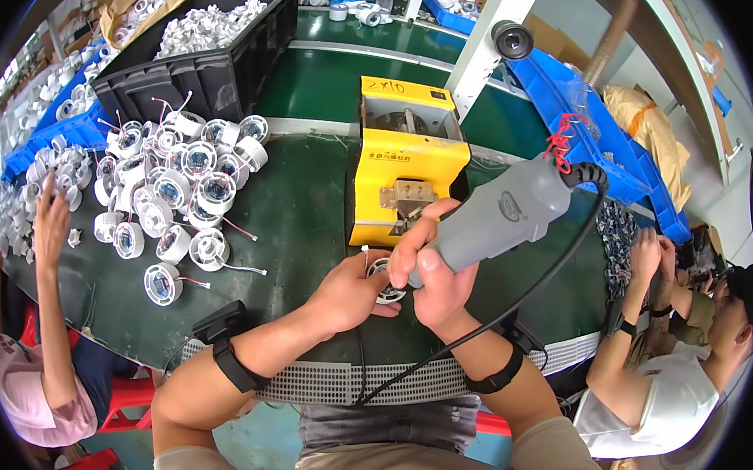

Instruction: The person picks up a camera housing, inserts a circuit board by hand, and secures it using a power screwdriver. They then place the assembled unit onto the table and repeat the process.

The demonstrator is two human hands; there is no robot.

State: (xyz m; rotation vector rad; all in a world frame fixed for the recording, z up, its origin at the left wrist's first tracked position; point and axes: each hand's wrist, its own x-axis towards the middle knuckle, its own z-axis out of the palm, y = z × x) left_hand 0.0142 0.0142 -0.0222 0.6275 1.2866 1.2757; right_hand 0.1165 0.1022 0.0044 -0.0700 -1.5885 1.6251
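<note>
My right hand (435, 274) is wrapped round a grey electric screwdriver (504, 210), tilted with its lower end toward the bench and a black cable at its upper end. Under that end, my left hand (353, 295) grips a round white plastic housing (389, 293) with a short wire and steadies it on the green bench. The screwdriver's tip is hidden behind my right fingers. Just beyond both hands stands a yellow screw feeder (407, 164) with a metal block on its front. Left of it lies a pile of similar white housings (188, 178), several trailing wires.
A black crate (203, 77) of small white parts stands at the back left. Blue bins (594, 127) line the right, near a white post (494, 38). People work on both sides: a hand (51, 225) at left, a person's arm (624, 340) at right.
</note>
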